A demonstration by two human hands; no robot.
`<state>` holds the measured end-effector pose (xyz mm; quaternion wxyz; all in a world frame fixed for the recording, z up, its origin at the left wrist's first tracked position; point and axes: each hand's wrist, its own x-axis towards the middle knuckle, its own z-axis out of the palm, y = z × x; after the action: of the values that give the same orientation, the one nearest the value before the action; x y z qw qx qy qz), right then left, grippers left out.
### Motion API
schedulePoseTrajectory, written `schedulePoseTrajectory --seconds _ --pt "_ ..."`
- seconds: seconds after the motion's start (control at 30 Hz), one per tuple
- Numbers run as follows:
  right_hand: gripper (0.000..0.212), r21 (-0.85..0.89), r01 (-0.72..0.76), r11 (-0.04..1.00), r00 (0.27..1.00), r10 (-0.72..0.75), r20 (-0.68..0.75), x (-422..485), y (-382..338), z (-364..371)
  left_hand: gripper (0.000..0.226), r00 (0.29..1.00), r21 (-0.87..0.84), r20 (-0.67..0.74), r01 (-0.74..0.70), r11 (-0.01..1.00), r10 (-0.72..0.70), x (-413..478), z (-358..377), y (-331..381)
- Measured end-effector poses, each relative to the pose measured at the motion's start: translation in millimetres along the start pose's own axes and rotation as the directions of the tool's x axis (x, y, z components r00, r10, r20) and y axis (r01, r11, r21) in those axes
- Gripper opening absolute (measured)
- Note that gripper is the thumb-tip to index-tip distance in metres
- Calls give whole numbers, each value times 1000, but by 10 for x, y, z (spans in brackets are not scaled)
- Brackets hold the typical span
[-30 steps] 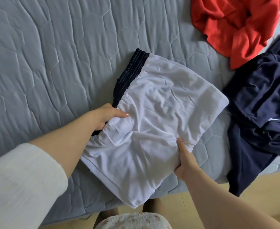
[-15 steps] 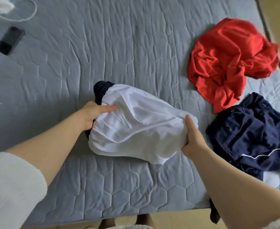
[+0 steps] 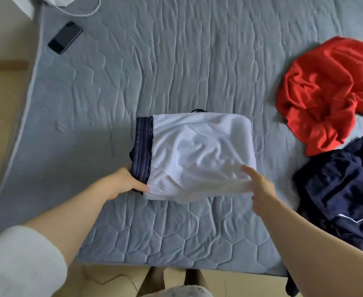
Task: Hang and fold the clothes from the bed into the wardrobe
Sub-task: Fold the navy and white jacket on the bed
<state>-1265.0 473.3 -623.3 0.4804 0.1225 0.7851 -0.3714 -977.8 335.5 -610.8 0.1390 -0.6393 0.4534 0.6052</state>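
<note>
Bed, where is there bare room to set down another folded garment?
Bare mattress left of and beyond the white shorts, up to the phone; a narrower strip at the near edge. Crowded right: red garment, navy garment.

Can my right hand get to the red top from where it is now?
Likely yes: the right hand rests on the shorts, and only bed lies between it and the uncovered red top.

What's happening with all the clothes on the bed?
A person is folding white shorts on the grey bed. The left hand grips the corner by the dark waistband, and the right hand lays its fingers on the near right corner. The shorts lie in a neat folded square. A red garment and a navy garment wait crumpled to the right, not yet folded.
</note>
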Motion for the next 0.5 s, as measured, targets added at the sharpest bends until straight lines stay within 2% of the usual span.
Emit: schedulePoseTrajectory --seconds 0.1,0.17,0.27,0.33,0.4,0.5 --pt "21 -104 -71 992 997 70 -16 141 571 84 50 985 165 144 71 984 -95 201 276 -582" --pt "23 -143 -117 983 992 109 -61 215 873 79 38 971 196 171 130 972 -165 292 462 -913" --pt "26 -170 -139 976 988 124 -95 287 1060 31 49 962 108 166 200 974 -216 391 577 -1208" --pt "25 -187 -79 979 995 64 -82 355 1053 34 62 966 2 161 205 979 -203 440 577 -1252" --pt "25 -167 24 986 996 -37 -75 416 981 89 63 987 -117 68 153 981 -146 481 574 -1181" --pt "39 -160 124 979 988 -136 -67 479 818 204 49 975 -274 -220 -28 961 -34 550 572 -974"
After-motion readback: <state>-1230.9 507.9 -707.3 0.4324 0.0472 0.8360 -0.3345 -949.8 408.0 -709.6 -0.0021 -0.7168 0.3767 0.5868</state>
